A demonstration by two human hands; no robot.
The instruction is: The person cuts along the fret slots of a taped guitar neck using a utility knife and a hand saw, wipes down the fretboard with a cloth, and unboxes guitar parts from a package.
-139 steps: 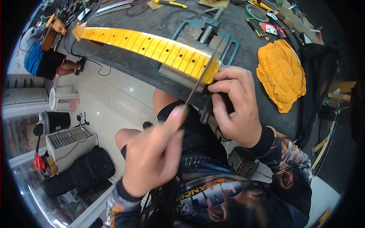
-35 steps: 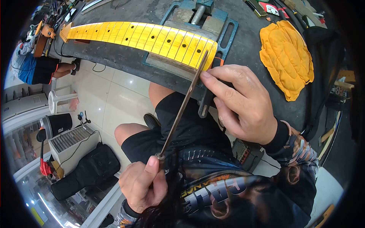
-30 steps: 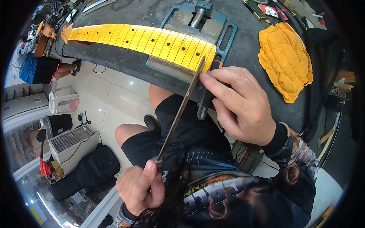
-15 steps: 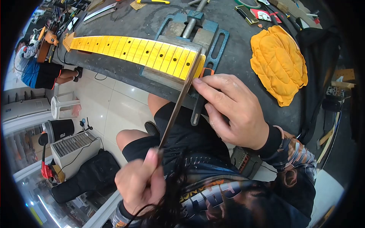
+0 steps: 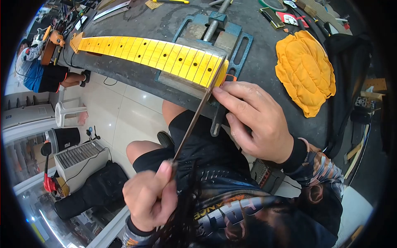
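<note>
A guitar neck [image 5: 155,56] with a yellow fretboard, dark dots and crosswise lines lies across a blue bench vise [image 5: 237,47]. My left hand [image 5: 149,196], low on the left, is closed round the lower end of a long, narrow metal file [image 5: 193,122]. The file slants up to the neck's wide end and lies across it. My right hand [image 5: 260,120] is beside that end, fingers curled, with a fingertip against the file; its thumb sits lower, apart from the file. Partly behind these fingers is a dark handle [image 5: 216,124] with an orange part.
A crumpled yellow cloth [image 5: 306,72] lies on the dark workbench [image 5: 144,20] to the right. Black fabric [image 5: 347,62] hangs beyond it. Another person [image 5: 45,70] is at the far left. A white stool [image 5: 70,111] and a black bag [image 5: 95,190] are on the floor.
The view has shifted slightly, so the neck and vise appear further right. The file's upper end has moved a little right across the neck's end. Both hands keep their hold.
</note>
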